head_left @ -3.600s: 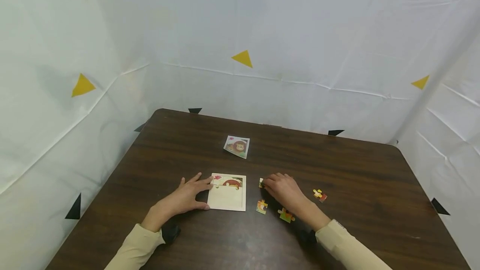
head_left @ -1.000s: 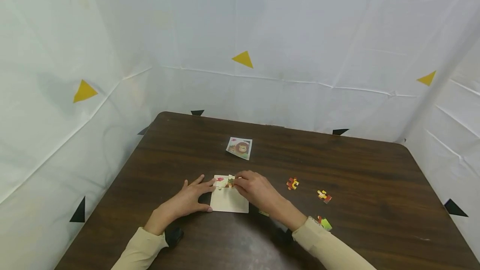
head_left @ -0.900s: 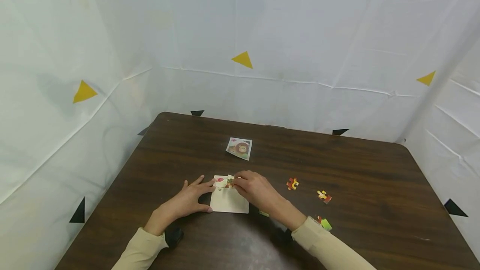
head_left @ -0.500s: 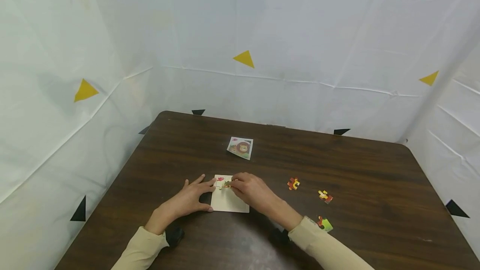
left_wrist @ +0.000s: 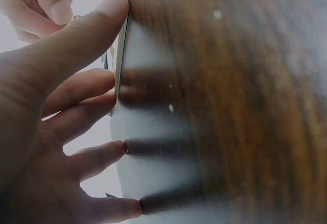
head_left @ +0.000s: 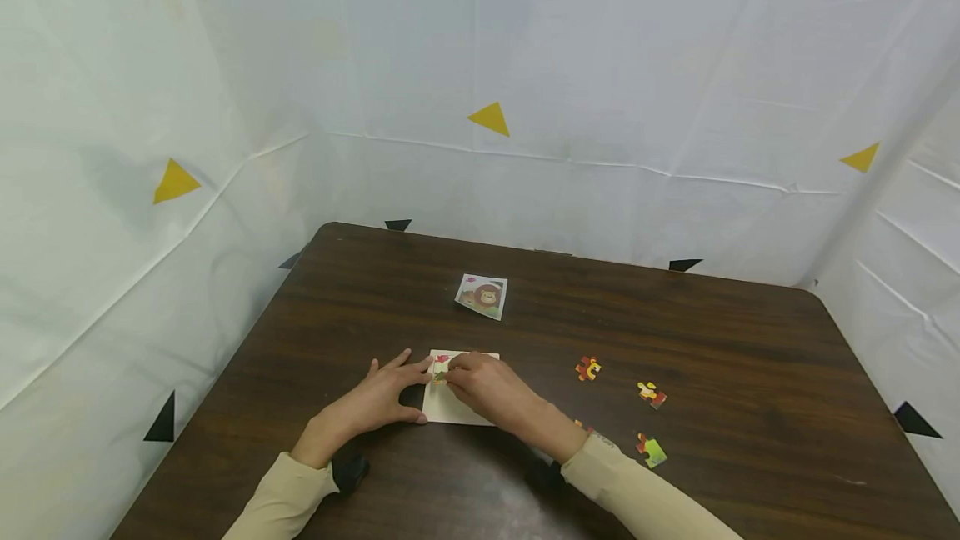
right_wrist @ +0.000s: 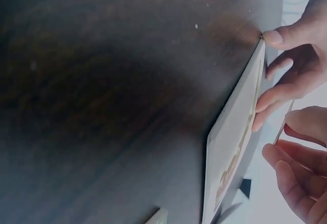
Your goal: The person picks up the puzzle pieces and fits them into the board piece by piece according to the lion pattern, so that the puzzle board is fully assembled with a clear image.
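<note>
Pinching a puzzle piece (head_left: 440,376) over the board (head_left: 453,412) with our right hand (head_left: 489,388), we steady its left edge with our straight-fingered left hand (head_left: 373,400); the pink corner piece (head_left: 442,358) looks placed, at least four loose pieces (head_left: 588,368) remain.

2 hands (head_left: 491,390), 1 board (head_left: 450,411), 1 card (head_left: 482,297) at its 12 o'clock, at least 4 loose pieces (head_left: 588,368) around 3 o'clock, 1 pinched piece (head_left: 440,377), 3 yellow triangles (head_left: 491,119), 5 black triangles (head_left: 161,421).

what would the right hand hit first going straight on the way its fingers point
Probably the left hand, at the left edge of the board, just past the pinched puzzle piece; heights are unclear.
</note>
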`<action>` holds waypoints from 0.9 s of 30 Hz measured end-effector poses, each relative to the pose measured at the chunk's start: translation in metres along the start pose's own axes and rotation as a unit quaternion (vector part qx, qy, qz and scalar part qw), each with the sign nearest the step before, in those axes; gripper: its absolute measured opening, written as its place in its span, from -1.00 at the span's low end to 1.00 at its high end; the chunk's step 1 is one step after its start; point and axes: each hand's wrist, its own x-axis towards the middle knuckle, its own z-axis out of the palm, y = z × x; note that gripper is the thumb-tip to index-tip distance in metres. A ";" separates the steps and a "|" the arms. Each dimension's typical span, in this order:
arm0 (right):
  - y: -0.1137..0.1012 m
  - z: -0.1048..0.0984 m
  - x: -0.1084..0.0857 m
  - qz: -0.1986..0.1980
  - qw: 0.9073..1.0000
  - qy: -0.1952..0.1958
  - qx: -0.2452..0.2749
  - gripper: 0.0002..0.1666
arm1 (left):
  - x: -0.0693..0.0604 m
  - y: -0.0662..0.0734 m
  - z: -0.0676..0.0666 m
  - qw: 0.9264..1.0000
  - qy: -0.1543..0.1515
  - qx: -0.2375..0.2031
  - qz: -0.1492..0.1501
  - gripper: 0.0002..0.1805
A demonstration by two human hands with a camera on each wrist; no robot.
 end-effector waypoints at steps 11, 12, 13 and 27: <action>-0.002 0.010 0.001 -0.016 1.000 -0.018 -0.012 -0.92 | 0.000 0.000 0.000 1.000 0.001 0.002 0.007 -0.31; -0.002 0.010 0.001 -0.017 1.000 -0.019 -0.015 -0.93 | 0.000 0.000 0.000 1.000 0.001 0.003 0.008 -0.31; -0.001 0.011 0.001 -0.018 0.999 -0.019 -0.018 -0.93 | 0.000 0.000 0.000 1.000 0.001 0.004 0.008 -0.31; -0.002 0.014 0.007 -0.045 0.989 -0.061 -0.129 -0.93 | -0.001 0.001 0.000 1.000 0.001 0.000 0.004 -0.30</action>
